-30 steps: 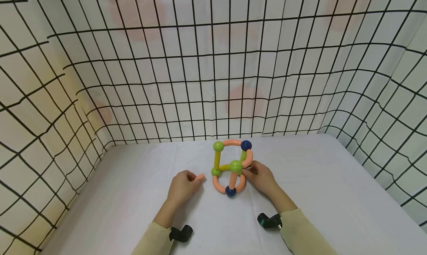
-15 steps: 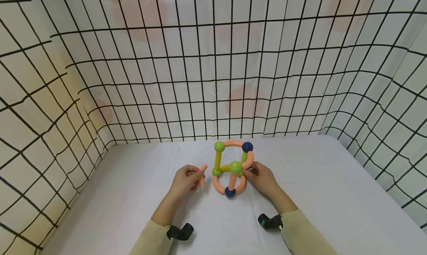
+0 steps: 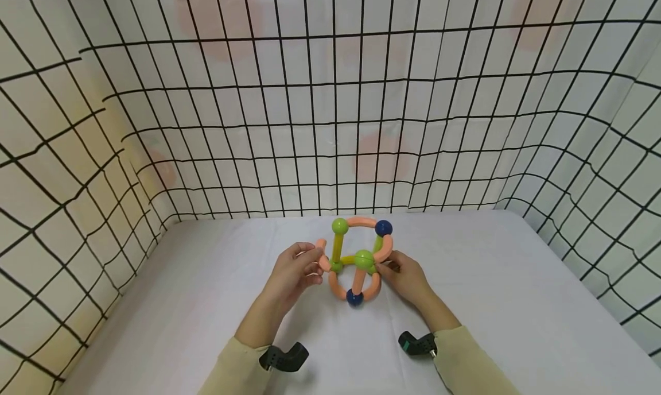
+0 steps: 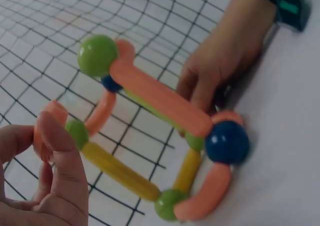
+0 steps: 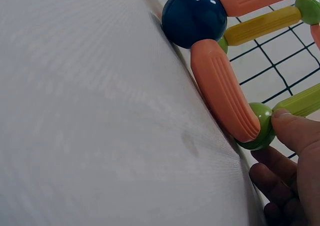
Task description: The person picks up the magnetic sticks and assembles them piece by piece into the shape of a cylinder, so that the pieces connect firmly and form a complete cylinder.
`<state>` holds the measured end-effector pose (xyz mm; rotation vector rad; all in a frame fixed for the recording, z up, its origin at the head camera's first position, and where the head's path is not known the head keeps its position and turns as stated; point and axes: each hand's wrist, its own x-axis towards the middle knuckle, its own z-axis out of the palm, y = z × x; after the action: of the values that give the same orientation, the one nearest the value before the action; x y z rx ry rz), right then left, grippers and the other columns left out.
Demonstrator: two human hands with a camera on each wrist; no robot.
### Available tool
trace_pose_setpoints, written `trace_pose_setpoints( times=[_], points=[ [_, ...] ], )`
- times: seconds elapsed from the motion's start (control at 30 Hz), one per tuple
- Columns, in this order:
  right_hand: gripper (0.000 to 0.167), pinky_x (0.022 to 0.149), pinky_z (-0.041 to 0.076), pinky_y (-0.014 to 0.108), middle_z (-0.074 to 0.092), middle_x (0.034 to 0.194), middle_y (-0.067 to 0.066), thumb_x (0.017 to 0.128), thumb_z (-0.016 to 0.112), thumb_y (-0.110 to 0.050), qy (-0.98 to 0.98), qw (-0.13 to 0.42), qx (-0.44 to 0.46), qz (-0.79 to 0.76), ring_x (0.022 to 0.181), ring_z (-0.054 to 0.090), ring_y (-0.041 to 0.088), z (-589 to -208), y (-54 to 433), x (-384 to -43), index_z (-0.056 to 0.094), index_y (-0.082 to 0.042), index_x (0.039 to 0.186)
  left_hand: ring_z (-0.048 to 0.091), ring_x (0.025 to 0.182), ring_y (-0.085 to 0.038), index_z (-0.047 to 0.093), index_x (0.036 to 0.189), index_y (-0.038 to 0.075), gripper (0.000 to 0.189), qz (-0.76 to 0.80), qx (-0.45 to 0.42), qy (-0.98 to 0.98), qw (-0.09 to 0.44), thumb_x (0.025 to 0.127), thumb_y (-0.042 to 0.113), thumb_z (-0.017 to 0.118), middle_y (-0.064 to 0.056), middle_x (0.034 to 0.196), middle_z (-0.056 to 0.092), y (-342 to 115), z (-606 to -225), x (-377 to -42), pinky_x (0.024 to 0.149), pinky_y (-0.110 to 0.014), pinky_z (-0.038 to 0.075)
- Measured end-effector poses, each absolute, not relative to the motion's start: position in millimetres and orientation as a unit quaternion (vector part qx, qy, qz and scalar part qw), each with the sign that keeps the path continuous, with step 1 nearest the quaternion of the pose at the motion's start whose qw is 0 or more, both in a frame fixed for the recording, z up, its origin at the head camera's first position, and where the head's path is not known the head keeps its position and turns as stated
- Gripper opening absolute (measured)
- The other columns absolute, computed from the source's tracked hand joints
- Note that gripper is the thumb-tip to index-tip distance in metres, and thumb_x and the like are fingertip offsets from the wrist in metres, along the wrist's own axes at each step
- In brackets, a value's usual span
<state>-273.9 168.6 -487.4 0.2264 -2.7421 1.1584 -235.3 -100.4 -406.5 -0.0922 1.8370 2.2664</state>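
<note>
A frame of magnetic rods and balls stands on the white table: green balls, dark blue balls (image 3: 384, 228), yellow and green rods, curved orange rods. My left hand (image 3: 291, 274) pinches a loose curved orange rod (image 4: 54, 109) between thumb and fingers, at the frame's left side. In the head view that rod overlaps the lower left green ball (image 3: 336, 266); whether they touch I cannot tell. At the frame's right side, my right hand (image 3: 408, 277) pinches a low green ball (image 5: 260, 136), its thumb on top. Its fingertips are partly hidden behind the frame in the head view.
White cloth covers the table (image 3: 490, 291). A white wall panel with a black grid (image 3: 310, 108) rises behind it and along both sides. Each wrist carries a small black camera (image 3: 284, 357) on a beige sleeve.
My left hand has moved up and right to the frame, turning the curved orange rod more upright in its fingers. The right hand and the frame have stayed nearly still.
</note>
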Motion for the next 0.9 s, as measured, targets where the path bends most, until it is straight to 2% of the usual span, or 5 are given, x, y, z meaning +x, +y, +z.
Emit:
trace_pose_setpoints(
  times=[0.23, 0.6, 0.9],
  points=[
    [0.031, 0.079, 0.050, 0.036, 0.072, 0.100, 0.008, 0.095, 0.069, -0.030, -0.918, 0.075, 0.073, 0.383, 0.090, 0.063, 0.021, -488, 169, -276, 0.066, -0.008, 0.117, 0.059, 0.067, -0.010, 0.051, 0.122, 0.003, 0.040, 0.781, -0.015, 0.615, 0.107, 0.095, 0.027, 0.068, -0.001, 0.080, 0.065, -88, -393, -235, 0.059, -0.021, 0.055],
    [0.032, 0.079, 0.050, 0.036, 0.071, 0.102, 0.009, 0.095, 0.068, -0.031, -0.920, 0.070, 0.065, 0.381, 0.090, 0.062, 0.020, -488, 171, -275, 0.067, -0.008, 0.117, 0.060, 0.065, -0.009, 0.052, 0.113, 0.004, 0.037, 0.797, -0.028, 0.596, 0.093, 0.093, 0.027, 0.072, 0.001, 0.080, 0.065, -71, -387, -242, 0.056, -0.021, 0.055],
    [0.030, 0.078, 0.049, 0.034, 0.071, 0.100, 0.010, 0.095, 0.069, -0.029, -0.915, 0.071, 0.068, 0.392, 0.088, 0.062, 0.020, -484, 169, -271, 0.066, -0.007, 0.114, 0.060, 0.069, -0.009, 0.052, 0.120, 0.003, 0.038, 0.800, -0.031, 0.592, 0.092, 0.095, 0.026, 0.069, 0.001, 0.083, 0.065, -64, -390, -244, 0.061, -0.022, 0.056]
  ],
)
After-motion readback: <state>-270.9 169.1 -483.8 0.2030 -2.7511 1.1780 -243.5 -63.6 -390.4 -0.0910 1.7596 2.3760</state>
